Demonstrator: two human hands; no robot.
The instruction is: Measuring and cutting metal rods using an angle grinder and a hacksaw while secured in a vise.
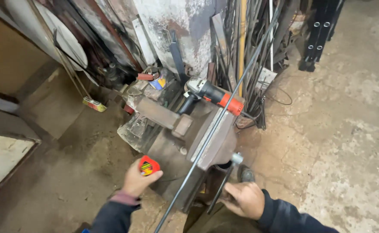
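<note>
Over the big bench vise (206,146), my left hand (134,181) grips a red tape measure (149,166) while my right hand (243,199) clutches the vise handle (224,185), and I think the long steel rod (215,125) needs clamping tight.

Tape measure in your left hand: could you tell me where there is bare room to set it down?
Bare floor right of the vise, and the floor patch by the left hand. The benchtop by the angle grinder is crowded.
</note>
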